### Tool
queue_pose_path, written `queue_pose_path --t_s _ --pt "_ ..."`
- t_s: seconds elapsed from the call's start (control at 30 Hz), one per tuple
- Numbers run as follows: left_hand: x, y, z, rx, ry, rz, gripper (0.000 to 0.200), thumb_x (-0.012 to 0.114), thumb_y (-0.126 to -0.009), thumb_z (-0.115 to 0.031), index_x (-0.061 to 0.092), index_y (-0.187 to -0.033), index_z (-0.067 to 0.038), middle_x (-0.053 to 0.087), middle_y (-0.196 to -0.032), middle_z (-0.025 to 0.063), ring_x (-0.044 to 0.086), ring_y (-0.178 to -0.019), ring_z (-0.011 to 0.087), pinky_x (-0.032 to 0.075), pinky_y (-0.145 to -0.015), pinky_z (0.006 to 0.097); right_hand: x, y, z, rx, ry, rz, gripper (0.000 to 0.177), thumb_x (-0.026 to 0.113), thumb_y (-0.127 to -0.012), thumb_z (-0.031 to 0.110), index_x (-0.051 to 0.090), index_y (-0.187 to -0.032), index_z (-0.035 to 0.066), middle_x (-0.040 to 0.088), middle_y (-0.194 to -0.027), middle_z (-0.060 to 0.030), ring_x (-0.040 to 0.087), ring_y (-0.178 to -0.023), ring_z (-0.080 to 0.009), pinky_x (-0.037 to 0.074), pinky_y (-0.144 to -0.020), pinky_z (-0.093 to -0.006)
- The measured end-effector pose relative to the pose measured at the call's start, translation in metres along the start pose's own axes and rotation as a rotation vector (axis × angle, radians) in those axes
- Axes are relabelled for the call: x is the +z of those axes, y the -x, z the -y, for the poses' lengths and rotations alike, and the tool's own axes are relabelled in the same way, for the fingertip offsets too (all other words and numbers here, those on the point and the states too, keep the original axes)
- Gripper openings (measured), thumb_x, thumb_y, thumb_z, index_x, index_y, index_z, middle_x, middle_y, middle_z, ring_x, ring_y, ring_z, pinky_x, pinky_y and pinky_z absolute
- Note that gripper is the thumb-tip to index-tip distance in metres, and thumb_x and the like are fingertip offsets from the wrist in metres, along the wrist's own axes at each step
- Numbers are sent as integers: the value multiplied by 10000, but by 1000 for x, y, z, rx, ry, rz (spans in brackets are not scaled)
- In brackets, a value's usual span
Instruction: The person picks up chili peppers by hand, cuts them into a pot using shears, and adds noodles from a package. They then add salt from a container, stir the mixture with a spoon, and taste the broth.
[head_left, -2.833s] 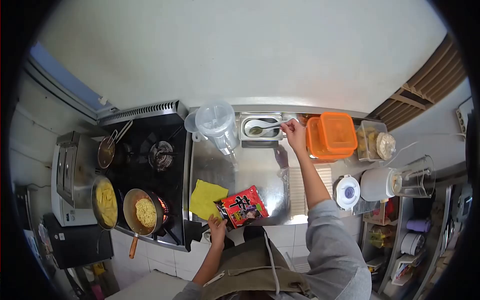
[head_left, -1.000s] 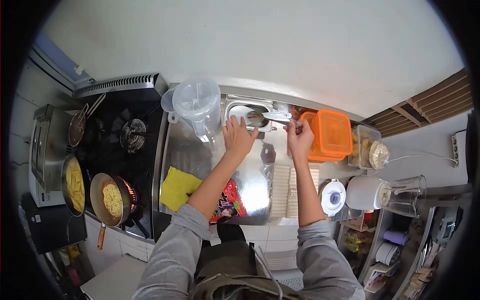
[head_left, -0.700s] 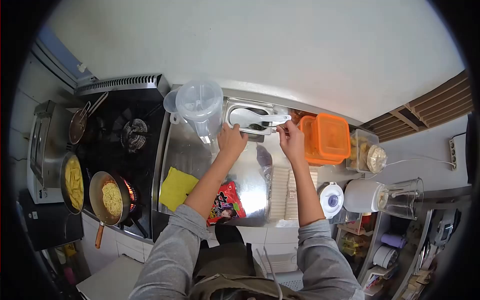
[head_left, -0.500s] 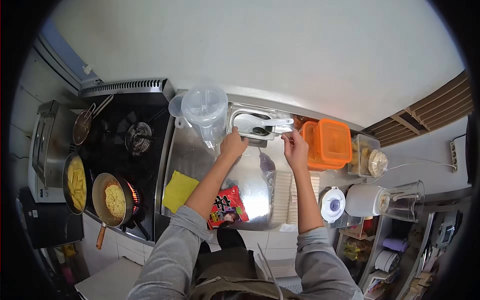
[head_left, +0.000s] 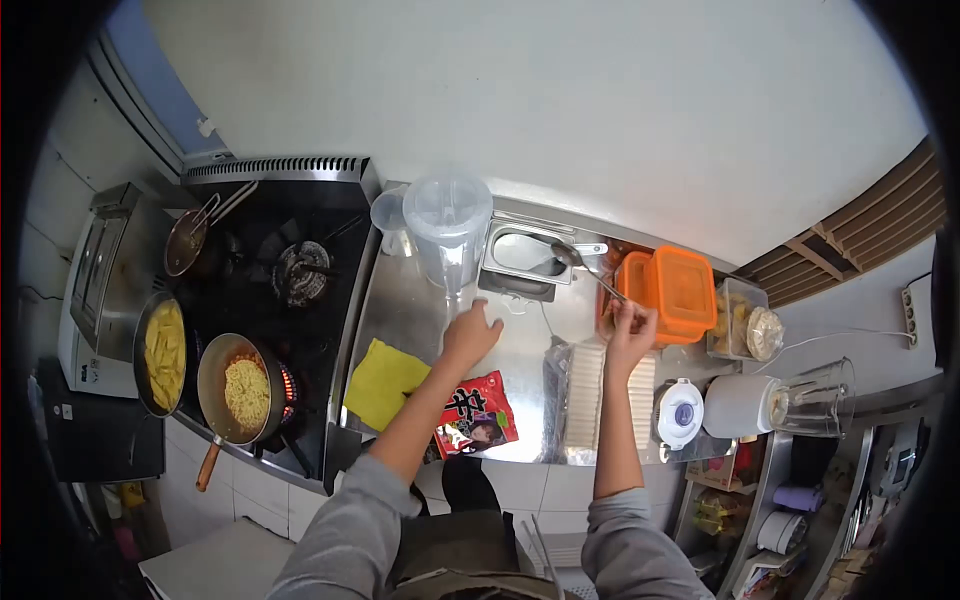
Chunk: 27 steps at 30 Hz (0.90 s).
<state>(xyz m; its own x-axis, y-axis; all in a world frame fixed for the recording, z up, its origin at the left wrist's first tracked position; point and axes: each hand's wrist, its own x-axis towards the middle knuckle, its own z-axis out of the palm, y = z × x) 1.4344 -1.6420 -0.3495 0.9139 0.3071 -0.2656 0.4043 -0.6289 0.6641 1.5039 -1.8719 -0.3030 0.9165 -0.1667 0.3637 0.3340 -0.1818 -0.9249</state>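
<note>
My right hand (head_left: pixel 632 330) pinches the end of a metal spoon's handle. The spoon (head_left: pixel 595 277) slants up and left, its bowl over the edge of a steel container (head_left: pixel 503 230). In that container lies a white rice paddle (head_left: pixel 520 250), partly behind the spoon's bowl. My left hand (head_left: pixel 472 335) is empty above the steel counter, fingers apart, just below a clear lidded pitcher (head_left: pixel 447 235). A red noodle packet (head_left: pixel 478 415) lies on the counter beneath my left wrist. Under my right forearm is a plastic-wrapped stack of pale ridged pieces (head_left: pixel 590 385).
On the stove at left, a pan of noodles (head_left: pixel 247 395) sits over a lit burner beside a pan of yellow pieces (head_left: pixel 165 355). A yellow cloth (head_left: pixel 385 380) lies by the stove. Orange containers (head_left: pixel 685 290) and a blender (head_left: pixel 740 405) stand at right.
My right hand has lifted the spoon from the steel container and moved right and toward me. My left hand has drawn back from the container. The view has shifted slightly.
</note>
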Motion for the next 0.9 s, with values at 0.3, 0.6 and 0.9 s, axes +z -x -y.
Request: queue_pose_path --t_s 0.3,0.6,0.9 --pt "-20 149 147 87 -143 -419 314 548 -845 -189 565 -1110 -19 535 -1114 167 510 -1024 339 414 -872 412 -55 126 24 719 -917 -487 109 436 -905 18 468 -901 -86 548 -971 -179 594 -957 -253 520 -898 -309" --pt "-29 50 145 97 48 -127 423 409 -914 -371 594 -1167 -86 447 -1322 110 385 -1214 315 324 -1012 377 -79 230 79 727 -1123 -646 172 427 -886 -40 468 -1002 -161 541 -1055 -220 563 -1039 -260 491 -946 -290" --pt "29 -8 37 337 -434 79 553 508 -824 -461 483 -1298 -178 327 -1415 63 337 -1217 351 338 -982 479 -89 245 67 724 -952 -528 67 473 -882 -20 500 -835 -60 581 -935 -144 590 -1007 -217 505 -912 -272"
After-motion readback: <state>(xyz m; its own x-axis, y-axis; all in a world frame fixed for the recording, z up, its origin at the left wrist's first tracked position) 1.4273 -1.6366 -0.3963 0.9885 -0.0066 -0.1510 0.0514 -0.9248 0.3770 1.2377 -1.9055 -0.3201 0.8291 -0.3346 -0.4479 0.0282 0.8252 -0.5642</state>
